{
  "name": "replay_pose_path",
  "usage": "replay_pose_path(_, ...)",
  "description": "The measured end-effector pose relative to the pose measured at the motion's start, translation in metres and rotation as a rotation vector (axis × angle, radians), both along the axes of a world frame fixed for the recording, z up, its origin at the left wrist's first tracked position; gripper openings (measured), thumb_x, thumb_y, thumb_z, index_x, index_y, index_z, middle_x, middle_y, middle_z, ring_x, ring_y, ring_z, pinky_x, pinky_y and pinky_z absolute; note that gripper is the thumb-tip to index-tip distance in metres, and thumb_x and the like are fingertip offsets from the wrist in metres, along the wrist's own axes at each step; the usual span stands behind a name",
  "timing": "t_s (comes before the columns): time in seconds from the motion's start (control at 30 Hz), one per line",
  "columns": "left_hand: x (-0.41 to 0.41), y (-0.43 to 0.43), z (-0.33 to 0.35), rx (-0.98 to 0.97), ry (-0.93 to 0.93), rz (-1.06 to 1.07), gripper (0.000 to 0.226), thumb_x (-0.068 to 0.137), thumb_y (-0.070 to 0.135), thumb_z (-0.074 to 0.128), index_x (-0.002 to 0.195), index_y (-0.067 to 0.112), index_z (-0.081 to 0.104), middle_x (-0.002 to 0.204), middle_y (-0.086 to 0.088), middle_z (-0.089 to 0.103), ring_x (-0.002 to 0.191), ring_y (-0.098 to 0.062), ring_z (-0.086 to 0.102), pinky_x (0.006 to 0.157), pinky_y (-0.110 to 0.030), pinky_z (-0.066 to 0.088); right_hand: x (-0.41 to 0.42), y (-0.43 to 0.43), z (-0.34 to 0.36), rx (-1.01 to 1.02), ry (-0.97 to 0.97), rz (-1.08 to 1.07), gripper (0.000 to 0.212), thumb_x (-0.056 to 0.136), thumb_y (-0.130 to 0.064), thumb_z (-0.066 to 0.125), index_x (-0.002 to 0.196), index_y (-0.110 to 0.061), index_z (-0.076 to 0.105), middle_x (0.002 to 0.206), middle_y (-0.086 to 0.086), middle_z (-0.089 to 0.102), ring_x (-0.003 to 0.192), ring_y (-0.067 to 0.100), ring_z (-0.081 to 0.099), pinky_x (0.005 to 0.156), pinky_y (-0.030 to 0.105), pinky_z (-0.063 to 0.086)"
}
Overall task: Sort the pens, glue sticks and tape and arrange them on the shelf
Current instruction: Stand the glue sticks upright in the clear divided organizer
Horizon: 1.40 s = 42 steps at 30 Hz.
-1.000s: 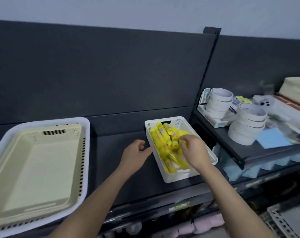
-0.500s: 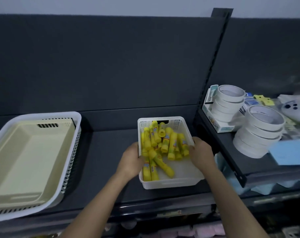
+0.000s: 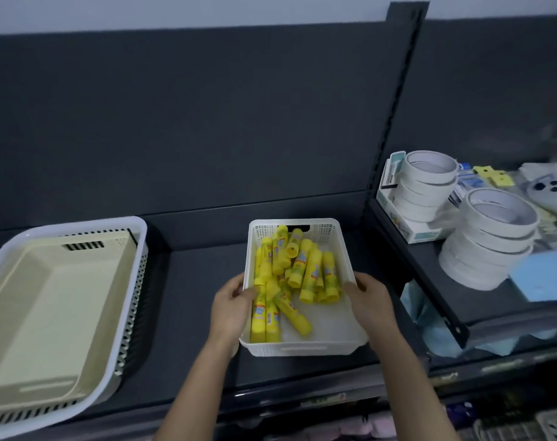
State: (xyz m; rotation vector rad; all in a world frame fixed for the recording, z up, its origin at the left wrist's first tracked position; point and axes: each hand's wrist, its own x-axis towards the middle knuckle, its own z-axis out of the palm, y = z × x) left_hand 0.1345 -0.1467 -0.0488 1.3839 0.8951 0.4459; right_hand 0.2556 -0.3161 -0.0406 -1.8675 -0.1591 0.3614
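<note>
step: squaring my white basket (image 3: 298, 349) of glue sticks (image 3: 306, 268) on the dark shelf (image 3: 193, 300) | hands: my left hand (image 3: 231, 308) and right hand (image 3: 371, 301) each grip a side wall | next, I judge: let go, then fetch the tape rolls (image 3: 490, 238) stacked well apart at right

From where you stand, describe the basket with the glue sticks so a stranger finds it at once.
On the lower dark shelf, left of the upright post, the left hand and right hand hold a small white basket. Unlike the larger white basket at far left, which holds a cream tray, it contains yellow glue sticks.
</note>
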Motion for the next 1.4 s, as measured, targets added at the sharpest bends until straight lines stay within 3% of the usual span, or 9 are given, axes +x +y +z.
replay_pose_path(0.23, -0.016, -0.005, 0.004, -0.21, -0.097, 0.055, 0.035, 0.086, -0.004, 0.057, 0.113, 0.014, 0.069, 0.096, -0.011, 0.075, 0.083, -0.029, 0.072, 0.069, -0.037, 0.058, -0.015, -0.002, 0.006, 0.163, 0.125, -0.008, 0.031, 0.085, 0.0, 0.05, 0.074, -0.02, 0.072, 0.064, -0.004, 0.066, 0.054, 0.007, 0.055, 0.044, 0.018, 0.045)
replay_pose_path(0.4, -0.037, -0.013, 0.013, -0.177, -0.124, 0.11, 0.038, 0.083, -0.008, 0.055, 0.109, 0.014, 0.071, 0.095, -0.011, 0.075, 0.08, -0.026, 0.071, 0.07, -0.035, 0.056, -0.029, -0.003, 0.01, 0.242, 0.168, 0.041, 0.036, 0.084, 0.002, 0.051, 0.074, -0.025, 0.073, 0.056, -0.014, 0.066, 0.05, 0.0, 0.055, 0.045, 0.012, 0.044)
replay_pose_path(0.57, -0.071, -0.011, 0.038, -0.103, -0.174, 0.135, 0.042, 0.082, -0.011, 0.052, 0.104, 0.017, 0.073, 0.098, -0.013, 0.074, 0.085, -0.029, 0.07, 0.08, -0.042, 0.056, -0.052, 0.006, 0.028, 0.277, 0.156, 0.109, 0.042, 0.082, 0.0, 0.053, 0.064, -0.032, 0.074, 0.066, -0.008, 0.068, 0.065, 0.01, 0.056, 0.058, 0.023, 0.046)
replay_pose_path(0.77, -0.126, 0.006, 0.071, -0.051, -0.261, 0.229, 0.042, 0.082, -0.01, 0.05, 0.106, 0.016, 0.073, 0.099, -0.013, 0.074, 0.086, -0.031, 0.069, 0.08, -0.044, 0.055, -0.093, 0.034, 0.069, 0.325, 0.066, 0.216, 0.037, 0.081, 0.003, 0.051, 0.079, -0.024, 0.076, 0.069, -0.009, 0.07, 0.063, 0.007, 0.057, 0.058, 0.024, 0.048)
replay_pose_path(0.9, -0.185, 0.021, 0.09, -0.041, -0.309, 0.295, 0.044, 0.082, -0.013, 0.047, 0.103, 0.015, 0.074, 0.094, -0.013, 0.074, 0.077, -0.029, 0.069, 0.071, -0.038, 0.057, -0.143, 0.063, 0.09, 0.338, 0.046, 0.321, 0.038, 0.081, 0.002, 0.053, 0.072, -0.027, 0.076, 0.077, 0.002, 0.072, 0.069, 0.013, 0.059, 0.067, 0.03, 0.05)
replay_pose_path(1.07, -0.286, 0.046, 0.106, 0.027, -0.286, 0.402, 0.047, 0.081, -0.009, 0.05, 0.088, 0.027, 0.079, 0.094, -0.009, 0.075, 0.092, -0.033, 0.07, 0.087, -0.052, 0.054, -0.225, 0.107, 0.101, 0.292, 0.018, 0.438, 0.037, 0.079, 0.006, 0.048, 0.076, -0.019, 0.076, 0.073, 0.004, 0.07, 0.065, 0.016, 0.058, 0.063, 0.031, 0.048)
replay_pose_path(1.2, -0.369, 0.065, 0.117, 0.038, -0.321, 0.474, 0.05, 0.082, -0.012, 0.048, 0.085, 0.027, 0.078, 0.091, -0.008, 0.076, 0.083, -0.029, 0.072, 0.077, -0.045, 0.058, -0.295, 0.148, 0.1, 0.306, -0.04, 0.529, 0.028, 0.078, 0.007, 0.046, 0.078, -0.007, 0.07, 0.067, 0.006, 0.056, 0.063, 0.016, 0.046, 0.059, 0.031, 0.039)
replay_pose_path(1.3, -0.424, 0.075, 0.119, 0.029, -0.331, 0.549, 0.051, 0.081, -0.015, 0.046, 0.082, 0.025, 0.078, 0.088, -0.009, 0.076, 0.077, -0.027, 0.072, 0.069, -0.041, 0.06, -0.342, 0.18, 0.098, 0.304, -0.082, 0.577, 0.039, 0.079, 0.007, 0.047, 0.066, -0.02, 0.072, 0.064, -0.001, 0.061, 0.062, 0.016, 0.05, 0.059, 0.03, 0.042)
replay_pose_path(1.4, -0.486, 0.09, 0.117, 0.034, -0.325, 0.667, 0.048, 0.082, -0.015, 0.046, 0.09, 0.023, 0.076, 0.088, -0.008, 0.076, 0.078, -0.027, 0.073, 0.067, -0.04, 0.06, -0.399, 0.217, 0.092, 0.323, -0.061, 0.688, 0.037, 0.08, 0.008, 0.046, 0.073, -0.017, 0.073, 0.067, 0.001, 0.062, 0.063, 0.014, 0.051, 0.061, 0.029, 0.044)
